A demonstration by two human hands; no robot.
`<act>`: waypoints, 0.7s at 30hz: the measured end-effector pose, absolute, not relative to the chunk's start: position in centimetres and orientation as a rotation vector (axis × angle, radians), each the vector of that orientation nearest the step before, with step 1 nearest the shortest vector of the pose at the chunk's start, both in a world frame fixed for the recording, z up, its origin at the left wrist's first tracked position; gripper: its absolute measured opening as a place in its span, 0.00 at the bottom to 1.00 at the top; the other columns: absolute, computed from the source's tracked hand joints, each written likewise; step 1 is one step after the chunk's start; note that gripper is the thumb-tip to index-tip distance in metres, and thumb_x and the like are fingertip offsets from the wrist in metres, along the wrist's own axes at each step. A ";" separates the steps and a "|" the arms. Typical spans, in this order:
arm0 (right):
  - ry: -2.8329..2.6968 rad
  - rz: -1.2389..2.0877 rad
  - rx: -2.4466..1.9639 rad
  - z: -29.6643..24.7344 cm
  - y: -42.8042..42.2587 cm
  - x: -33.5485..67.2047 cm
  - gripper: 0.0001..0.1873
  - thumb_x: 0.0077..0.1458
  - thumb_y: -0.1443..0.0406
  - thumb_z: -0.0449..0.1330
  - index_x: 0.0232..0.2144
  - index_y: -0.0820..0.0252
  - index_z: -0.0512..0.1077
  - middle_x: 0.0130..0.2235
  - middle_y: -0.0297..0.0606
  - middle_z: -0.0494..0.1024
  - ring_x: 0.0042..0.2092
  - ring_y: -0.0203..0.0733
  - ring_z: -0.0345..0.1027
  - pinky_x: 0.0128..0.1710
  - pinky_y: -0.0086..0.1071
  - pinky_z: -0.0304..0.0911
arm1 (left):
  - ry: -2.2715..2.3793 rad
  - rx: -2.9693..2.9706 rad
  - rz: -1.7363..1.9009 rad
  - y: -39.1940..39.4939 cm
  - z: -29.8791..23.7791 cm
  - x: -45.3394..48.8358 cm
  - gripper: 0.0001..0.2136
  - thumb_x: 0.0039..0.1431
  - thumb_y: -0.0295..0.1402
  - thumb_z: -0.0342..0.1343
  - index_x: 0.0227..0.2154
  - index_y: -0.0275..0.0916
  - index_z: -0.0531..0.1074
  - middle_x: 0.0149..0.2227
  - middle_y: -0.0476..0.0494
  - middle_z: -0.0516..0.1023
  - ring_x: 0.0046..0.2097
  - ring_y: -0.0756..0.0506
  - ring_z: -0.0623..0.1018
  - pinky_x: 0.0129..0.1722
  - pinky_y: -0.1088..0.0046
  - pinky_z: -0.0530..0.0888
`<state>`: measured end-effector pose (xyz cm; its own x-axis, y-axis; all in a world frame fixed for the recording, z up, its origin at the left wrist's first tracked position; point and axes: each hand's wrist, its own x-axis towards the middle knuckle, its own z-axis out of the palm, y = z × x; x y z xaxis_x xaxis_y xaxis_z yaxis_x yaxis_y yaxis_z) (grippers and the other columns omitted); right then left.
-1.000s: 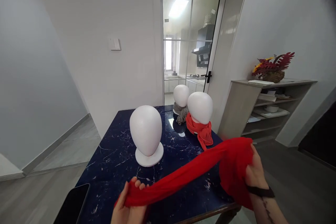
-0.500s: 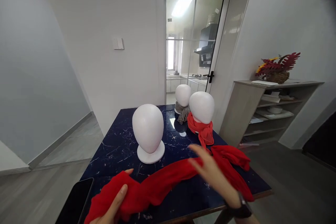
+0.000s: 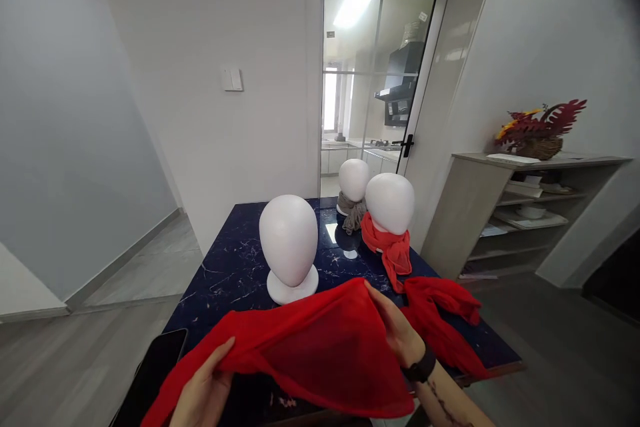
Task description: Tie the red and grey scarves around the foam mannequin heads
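Observation:
A sheer red scarf [image 3: 320, 347] stretches between my two hands over the table's front edge. My left hand [image 3: 207, 377] grips it at the lower left, thumb on top. My right hand [image 3: 395, 327] is closed on the scarf's raised upper edge, its fingers partly hidden behind the cloth. Just beyond the scarf stands a bare white mannequin head [image 3: 289, 240] on a round base. More red cloth [image 3: 445, 320] lies on the table to the right of my right hand; whether it joins the held scarf I cannot tell.
On the dark blue marbled table [image 3: 225, 267], a second mannequin head [image 3: 390, 203] wears a knotted red scarf [image 3: 387, 247]. Behind it, a third head [image 3: 353, 180] wears a grey scarf [image 3: 354, 210]. A black phone [image 3: 157, 373] lies at the left edge. Shelves [image 3: 525, 213] stand at the right.
My right hand has gone from open above the cloth to gripping the scarf's edge. The scarf is now lifted and spread wider between both hands. The left hand keeps its hold.

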<state>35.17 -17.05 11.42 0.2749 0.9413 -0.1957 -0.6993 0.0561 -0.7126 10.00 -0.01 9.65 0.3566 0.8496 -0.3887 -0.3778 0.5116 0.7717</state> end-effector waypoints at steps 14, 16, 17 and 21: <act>-1.123 0.559 -1.585 7.1 -12.7 30.8 0.34 0.47 0.53 0.64 0.55 0.59 0.64 0.58 0.47 0.65 0.58 0.51 0.58 0.60 0.45 0.49 | 0.181 0.399 0.840 -1.0 13.1 10.0 0.21 0.64 0.39 0.43 0.58 0.43 0.62 0.55 0.40 0.70 0.56 0.42 0.69 0.60 0.64 0.61; -1.217 0.637 -1.462 7.9 -12.6 27.5 0.51 0.38 0.53 0.70 0.62 0.56 0.53 0.63 0.46 0.56 0.63 0.52 0.49 0.62 0.46 0.44 | 0.011 0.450 0.748 -2.2 13.9 10.4 0.21 0.64 0.42 0.39 0.58 0.45 0.61 0.57 0.43 0.67 0.58 0.44 0.66 0.61 0.64 0.57; -1.241 0.680 -1.402 8.1 -12.4 25.9 0.59 0.31 0.54 0.72 0.63 0.55 0.50 0.64 0.46 0.53 0.64 0.54 0.47 0.62 0.47 0.43 | -0.061 0.471 0.704 -2.7 14.3 10.5 0.21 0.65 0.43 0.37 0.58 0.45 0.62 0.57 0.43 0.66 0.59 0.44 0.65 0.62 0.64 0.55; -1.209 0.887 -1.241 7.4 -11.4 22.2 0.55 0.24 0.58 0.75 0.57 0.54 0.60 0.57 0.42 0.66 0.57 0.55 0.58 0.55 0.44 0.55 | -0.247 0.509 0.610 -3.5 15.8 9.8 0.24 0.66 0.43 0.30 0.57 0.44 0.63 0.58 0.43 0.64 0.58 0.45 0.66 0.62 0.64 0.55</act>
